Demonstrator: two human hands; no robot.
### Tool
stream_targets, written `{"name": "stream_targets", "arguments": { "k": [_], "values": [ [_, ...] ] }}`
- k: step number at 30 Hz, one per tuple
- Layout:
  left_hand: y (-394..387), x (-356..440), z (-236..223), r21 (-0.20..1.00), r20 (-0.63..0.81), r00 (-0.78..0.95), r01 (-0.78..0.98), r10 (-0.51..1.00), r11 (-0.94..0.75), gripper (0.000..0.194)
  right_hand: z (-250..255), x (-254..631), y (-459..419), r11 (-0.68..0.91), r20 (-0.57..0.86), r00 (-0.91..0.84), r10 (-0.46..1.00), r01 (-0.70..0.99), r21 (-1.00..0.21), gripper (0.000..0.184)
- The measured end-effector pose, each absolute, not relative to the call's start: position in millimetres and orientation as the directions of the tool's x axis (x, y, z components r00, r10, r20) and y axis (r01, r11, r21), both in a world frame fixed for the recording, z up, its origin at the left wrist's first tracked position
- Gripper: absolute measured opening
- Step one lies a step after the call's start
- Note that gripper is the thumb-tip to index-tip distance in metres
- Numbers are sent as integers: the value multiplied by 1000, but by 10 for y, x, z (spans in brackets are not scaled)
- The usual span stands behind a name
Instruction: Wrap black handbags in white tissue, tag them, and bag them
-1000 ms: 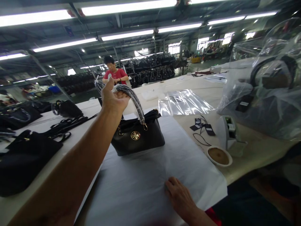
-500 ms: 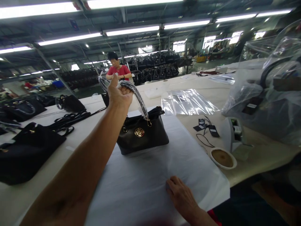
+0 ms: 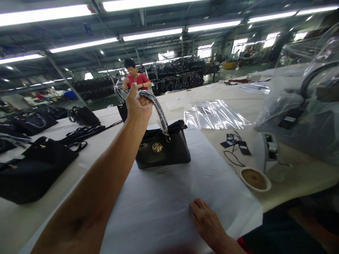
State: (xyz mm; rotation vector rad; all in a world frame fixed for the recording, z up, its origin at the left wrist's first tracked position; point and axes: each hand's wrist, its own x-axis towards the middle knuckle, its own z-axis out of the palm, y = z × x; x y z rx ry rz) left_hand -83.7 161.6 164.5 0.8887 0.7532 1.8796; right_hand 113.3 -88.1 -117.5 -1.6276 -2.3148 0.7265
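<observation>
My left hand point(image 3: 140, 106) is closed around the plastic-wrapped handles point(image 3: 159, 112) of a black handbag point(image 3: 169, 150) with a round gold emblem. The handbag stands upright on a large sheet of white tissue paper point(image 3: 169, 197), its handles pulled up. Part of the bag's left side is behind my forearm. Close to the paper's near right part, my right hand point(image 3: 206, 218) has its fingers curled onto the sheet, and creases run out from them.
Clear plastic sheets point(image 3: 214, 114) lie behind the bag. To the right are black hang tags point(image 3: 243, 147), a tape dispenser point(image 3: 266, 151), a round dish point(image 3: 255, 179) and a plastic-covered bag point(image 3: 312, 127). More black handbags point(image 3: 37, 169) stand left. A person in red point(image 3: 136, 79) works across the table.
The view has shifted slightly, moving the scene a little to the right. The handbag has turned slightly, its base now more level. Both hands keep their hold.
</observation>
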Motion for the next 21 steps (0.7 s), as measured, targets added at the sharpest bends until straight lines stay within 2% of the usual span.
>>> {"name": "stream_targets", "arguments": {
  "k": [7,14,21],
  "values": [
    [1603,-749,1712,798,214,-363,-471,907,-377,20,-1098,1127,-875,242,-154,-360,920,831,-500,22],
    [1731,-758,1661,744,335,-312,-492,889,-452,21,-1097,1123,-875,245,-163,-363,918,839,-485,21],
    [1739,-755,1652,807,311,-346,-396,885,-438,25,-1105,1131,-871,254,-151,-366,918,837,-485,22]
  ]
}}
